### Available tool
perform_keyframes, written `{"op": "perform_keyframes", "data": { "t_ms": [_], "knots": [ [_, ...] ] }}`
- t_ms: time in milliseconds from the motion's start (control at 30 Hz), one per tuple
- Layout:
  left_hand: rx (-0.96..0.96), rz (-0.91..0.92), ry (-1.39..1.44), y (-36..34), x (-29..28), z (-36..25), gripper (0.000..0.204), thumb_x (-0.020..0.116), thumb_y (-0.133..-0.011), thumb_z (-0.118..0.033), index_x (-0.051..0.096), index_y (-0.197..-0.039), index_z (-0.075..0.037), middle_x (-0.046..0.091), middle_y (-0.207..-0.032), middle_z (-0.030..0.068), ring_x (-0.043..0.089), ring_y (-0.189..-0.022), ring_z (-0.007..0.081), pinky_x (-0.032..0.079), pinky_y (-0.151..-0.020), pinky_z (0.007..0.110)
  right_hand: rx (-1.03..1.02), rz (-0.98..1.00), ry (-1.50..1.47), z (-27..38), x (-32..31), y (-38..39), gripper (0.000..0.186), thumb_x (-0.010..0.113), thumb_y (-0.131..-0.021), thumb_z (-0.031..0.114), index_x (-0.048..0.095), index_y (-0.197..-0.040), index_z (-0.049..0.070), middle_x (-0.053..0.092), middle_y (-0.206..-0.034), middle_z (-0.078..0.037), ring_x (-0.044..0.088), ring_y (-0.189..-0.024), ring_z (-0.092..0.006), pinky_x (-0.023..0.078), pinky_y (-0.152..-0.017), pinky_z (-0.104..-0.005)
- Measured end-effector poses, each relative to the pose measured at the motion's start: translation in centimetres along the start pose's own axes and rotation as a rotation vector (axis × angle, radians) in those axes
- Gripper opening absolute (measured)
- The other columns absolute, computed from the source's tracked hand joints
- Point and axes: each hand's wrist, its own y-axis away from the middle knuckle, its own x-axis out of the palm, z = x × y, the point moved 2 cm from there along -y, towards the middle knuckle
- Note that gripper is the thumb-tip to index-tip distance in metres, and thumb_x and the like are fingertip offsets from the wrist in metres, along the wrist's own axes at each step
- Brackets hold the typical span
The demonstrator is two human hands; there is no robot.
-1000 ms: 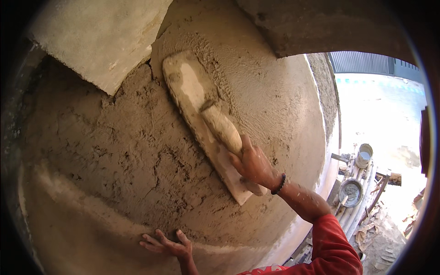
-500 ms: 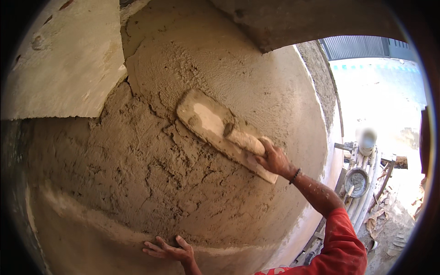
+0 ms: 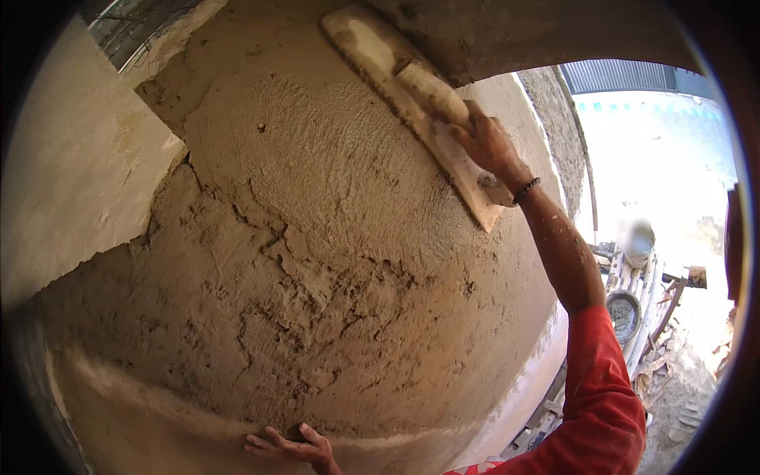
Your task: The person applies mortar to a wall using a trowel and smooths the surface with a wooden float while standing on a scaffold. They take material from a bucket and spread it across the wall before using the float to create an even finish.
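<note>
A long plastering float (image 3: 378,59), crusted with mortar, lies at a slant against the upper part of the wall. My right hand (image 3: 484,142) is closed round its handle. Wet grey-brown plaster (image 3: 309,150) covers the wall, smoother and ridged above, rough and cracked lower down. Low on the wall, my left hand (image 3: 297,449) rests with fingers spread near the bottom edge of the wet plaster. It holds nothing.
A pale slab (image 3: 87,166) juts out at upper left, and a dark overhang (image 3: 546,36) crosses the top right. Beyond the wall's right edge stand a round mortar pan (image 3: 623,315) and a bucket (image 3: 638,244) on planks. A corrugated gate (image 3: 621,77) is farther off.
My right hand has pushed the float up the wall and slightly right, from the middle to beside the overhang. The left hand has stayed almost in place. The view has shifted slightly.
</note>
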Motion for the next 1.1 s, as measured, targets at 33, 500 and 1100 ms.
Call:
{"op": "perform_keyframes", "data": {
  "t_ms": [33, 500, 1100],
  "knots": [
    [0.003, 0.003, -0.014, -0.1, 0.2, -0.2, 0.059, 0.042, -0.101, -0.044, 0.034, -0.146, -0.006, 0.021, -0.154, 0.0257, 0.015, -0.142, 0.0492, 0.022, -0.108, 0.067, -0.019, -0.003, 0.015, -1.6, -0.3, -0.1, 0.038, 0.059, -0.094, 0.027, 0.049, -0.123, 0.005, 0.070, -0.087, -0.022, 0.070, -0.080, -0.0349, 0.056, -0.075, -0.0452],
    [0.035, 0.007, -0.079, -0.5, 0.0, -1.0, 0.059, 0.039, -0.102, -0.041, 0.029, -0.147, -0.004, 0.018, -0.155, 0.0230, 0.013, -0.144, 0.0451, 0.022, -0.110, 0.064, 0.422, 0.161, -0.216, -19.3, 4.0, 23.2, 0.061, 0.061, -0.088, 0.039, 0.046, -0.129, -0.005, 0.065, -0.088, -0.025, 0.066, -0.081, -0.0349, 0.052, -0.076, -0.0420],
    [0.028, -0.056, -0.040, -0.9, -0.2, -1.2, 0.060, 0.043, -0.100, -0.045, 0.035, -0.144, -0.005, 0.024, -0.153, 0.0247, 0.020, -0.141, 0.0483, 0.024, -0.108, 0.065, 0.772, -0.142, -0.766, -3.0, 5.9, 14.6, 0.036, 0.055, -0.095, 0.034, 0.044, -0.105, 0.000, 0.054, -0.069, -0.006, 0.056, -0.049, -0.0148, 0.050, -0.039, -0.0302]
  ]
}}
